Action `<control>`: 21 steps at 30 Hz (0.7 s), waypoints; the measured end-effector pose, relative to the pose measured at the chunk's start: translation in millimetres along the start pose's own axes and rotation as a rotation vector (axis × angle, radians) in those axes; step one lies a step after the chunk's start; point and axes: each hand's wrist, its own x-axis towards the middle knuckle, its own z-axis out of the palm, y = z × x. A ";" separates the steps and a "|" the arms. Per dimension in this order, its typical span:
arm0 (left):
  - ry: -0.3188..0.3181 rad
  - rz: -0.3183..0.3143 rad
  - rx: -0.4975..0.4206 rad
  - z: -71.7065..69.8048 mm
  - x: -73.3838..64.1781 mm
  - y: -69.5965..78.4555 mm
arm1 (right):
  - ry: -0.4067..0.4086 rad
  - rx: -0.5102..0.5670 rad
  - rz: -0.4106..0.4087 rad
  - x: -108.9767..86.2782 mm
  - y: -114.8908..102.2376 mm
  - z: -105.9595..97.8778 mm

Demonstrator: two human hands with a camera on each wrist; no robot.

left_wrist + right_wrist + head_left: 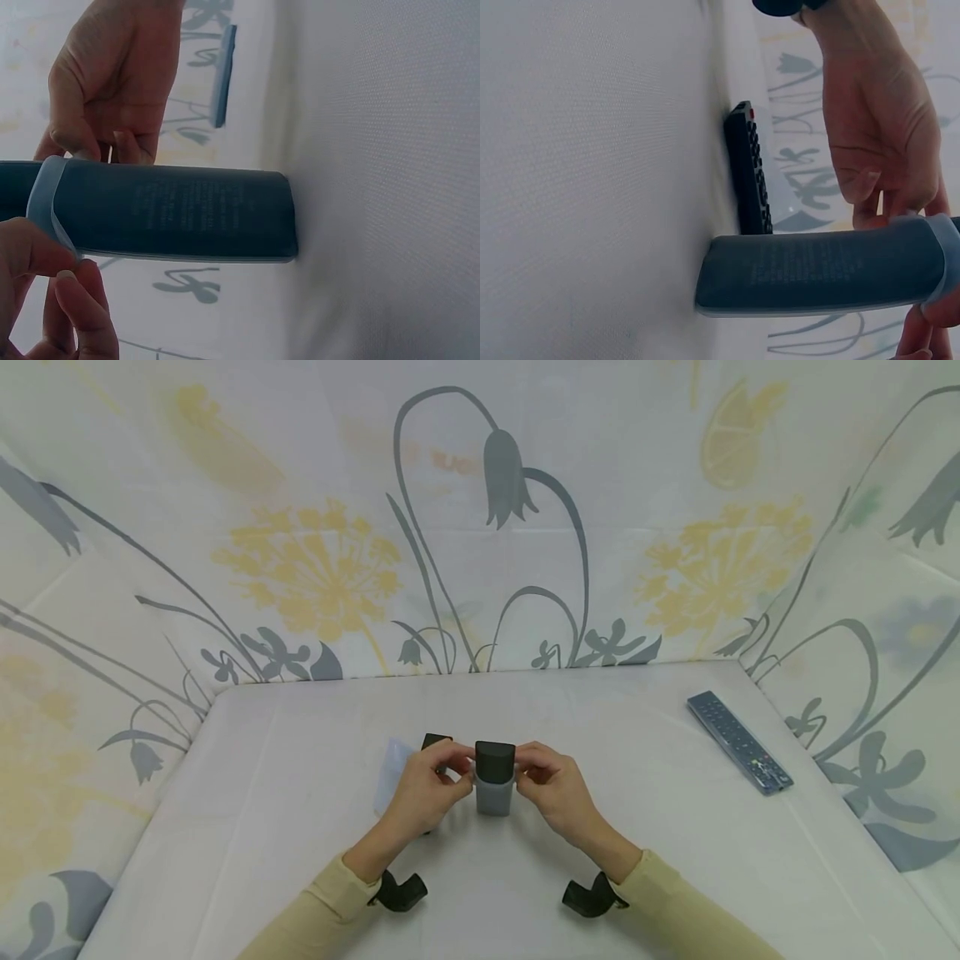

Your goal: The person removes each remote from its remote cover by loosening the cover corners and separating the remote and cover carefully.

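A dark remote control (495, 762) stands upright on the table between the two hands. A translucent sleeve (493, 798) wraps its lower part, and the bare black end sticks out above the rim. Fine printed text shows through the sleeve in both wrist views. My left hand (426, 783) pinches the sleeve's rim on the left with thumb and fingers, seen closely in the left wrist view (45, 292). On the opposite side my right hand (557, 787) holds the same rim between thumb and fingers.
Behind the left hand lies a black remote (437, 741), its buttons showing in the right wrist view. Beside it is a pale bluish plastic sleeve (390, 777). A bluish remote (738, 742) lies at the right of the white table (637, 735). Patterned cloth walls (480, 568) enclose the table.
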 end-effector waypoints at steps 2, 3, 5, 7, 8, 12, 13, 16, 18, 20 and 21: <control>-0.002 0.003 -0.008 0.5 0.3 -4.4 | -0.001 0.001 0.003 -0.2 0.9 0.0; -0.005 0.003 -0.010 0.5 0.3 -6.1 | -0.002 0.001 0.006 -0.3 1.4 0.0; -0.011 0.002 -0.016 0.6 0.1 -8.8 | -0.005 0.002 0.011 -0.8 2.7 0.0; -0.014 0.002 -0.018 0.6 -0.4 -10.3 | -0.011 0.002 0.016 -1.4 3.7 0.1; -0.016 0.002 -0.017 0.5 -0.6 -10.5 | -0.013 -0.001 0.018 -1.7 4.2 0.1; -0.019 0.000 -0.012 1.3 -1.2 -11.4 | -0.024 -0.010 0.027 -3.1 5.9 -0.2; -0.019 -0.002 -0.007 1.5 -1.4 -11.3 | -0.027 -0.011 0.031 -3.3 6.2 -0.4; -0.016 -0.010 -0.007 2.5 -1.7 -12.4 | -0.039 -0.014 0.038 -3.8 6.9 -1.1; -0.014 -0.013 -0.007 3.0 -1.8 -13.3 | -0.047 -0.019 0.041 -3.9 7.2 -1.8; -0.015 -0.014 -0.007 3.1 -2.1 -13.9 | -0.054 -0.019 0.038 -3.7 8.1 -2.2; -0.016 -0.017 -0.005 3.3 -2.3 -14.4 | -0.057 -0.022 0.038 -3.7 8.5 -2.4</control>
